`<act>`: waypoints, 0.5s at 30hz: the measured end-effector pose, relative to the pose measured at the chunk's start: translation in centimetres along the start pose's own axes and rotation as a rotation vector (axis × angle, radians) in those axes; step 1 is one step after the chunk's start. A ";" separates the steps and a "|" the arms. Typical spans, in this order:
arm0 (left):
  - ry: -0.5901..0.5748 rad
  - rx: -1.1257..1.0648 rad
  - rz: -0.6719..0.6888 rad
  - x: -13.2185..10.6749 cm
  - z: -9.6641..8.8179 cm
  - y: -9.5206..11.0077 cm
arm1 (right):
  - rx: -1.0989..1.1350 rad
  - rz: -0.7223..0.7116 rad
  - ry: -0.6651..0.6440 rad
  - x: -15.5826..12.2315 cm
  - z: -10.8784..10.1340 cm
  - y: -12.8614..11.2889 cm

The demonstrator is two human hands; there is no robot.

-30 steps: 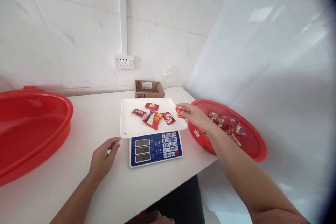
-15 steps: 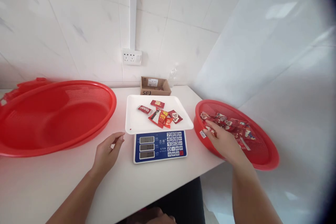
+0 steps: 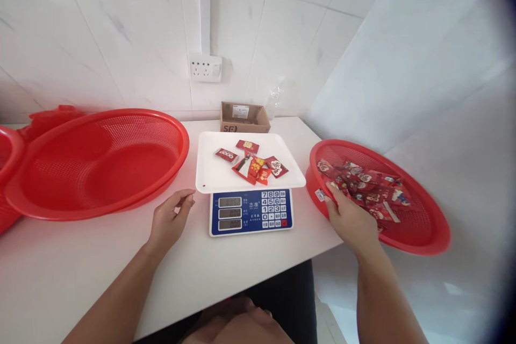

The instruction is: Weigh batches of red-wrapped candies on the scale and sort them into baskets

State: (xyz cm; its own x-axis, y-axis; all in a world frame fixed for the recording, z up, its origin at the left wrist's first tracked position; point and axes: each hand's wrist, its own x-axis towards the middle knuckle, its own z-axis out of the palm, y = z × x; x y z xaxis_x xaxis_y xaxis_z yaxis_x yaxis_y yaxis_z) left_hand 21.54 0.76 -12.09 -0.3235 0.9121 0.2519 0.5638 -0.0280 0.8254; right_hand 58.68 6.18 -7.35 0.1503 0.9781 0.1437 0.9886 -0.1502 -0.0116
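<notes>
Five wrapped packets (image 3: 246, 166) lie on the white tray (image 3: 213, 177) of your scale (image 3: 252, 221). Your left hand (image 3: 168, 220) is loosely curled and empty, its grip part-open, just beside the tray's near left corner, over the surface (image 3: 189, 279). Your right hand (image 3: 355, 226) reaches into the right basket (image 3: 427, 231), fingers bent at more packets; whether that grip has hold of one is hidden. The left basket (image 3: 133, 172) stands well apart from it.

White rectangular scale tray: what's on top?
Five small red printed packets, plus a tiny dark-red speck near the front-left corner. Tray surface directly beneath the packets is covered, so anything under them can't be seen.
</notes>
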 end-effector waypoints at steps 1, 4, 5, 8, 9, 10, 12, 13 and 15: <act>-0.004 0.001 0.001 0.0 0.0 -0.1 | -0.001 -0.002 0.010 -0.1 0.0 -0.1; -0.010 0.008 -0.002 0.0 0.1 -0.1 | 0.008 0.002 0.024 -0.2 -0.1 -0.3; -0.013 0.010 -0.006 0.0 0.1 -0.1 | 0.011 0.007 0.017 -0.3 -0.1 -0.4; -0.021 0.012 -0.025 0.0 0.1 -0.1 | 0.021 0.023 -0.016 -0.4 -0.3 -0.5; -0.022 0.011 -0.032 0.0 0.1 0.0 | 0.024 0.025 -0.024 -0.3 -0.4 -0.5; -0.022 0.010 -0.037 0.1 0.1 0.0 | 0.027 0.026 -0.029 -0.3 -0.5 -0.5; -0.016 0.003 -0.045 0.1 0.2 -0.1 | 0.029 0.029 -0.039 -0.1 -0.7 -0.8; -0.014 0.000 -0.047 0.1 0.2 -0.1 | 0.029 0.035 -0.047 0.0 -0.8 -0.9; -0.017 -0.006 -0.051 0.2 0.3 -0.2 | 0.027 0.052 -0.068 0.3 -1.1 -1.3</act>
State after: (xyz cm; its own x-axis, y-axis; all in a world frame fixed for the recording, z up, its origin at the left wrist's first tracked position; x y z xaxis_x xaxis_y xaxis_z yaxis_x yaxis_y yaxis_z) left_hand 21.61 1.03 -12.34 -0.3387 0.9192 0.2007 0.5422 0.0164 0.8401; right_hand 57.39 6.50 -6.23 0.2007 0.9768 0.0749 0.9792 -0.1978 -0.0442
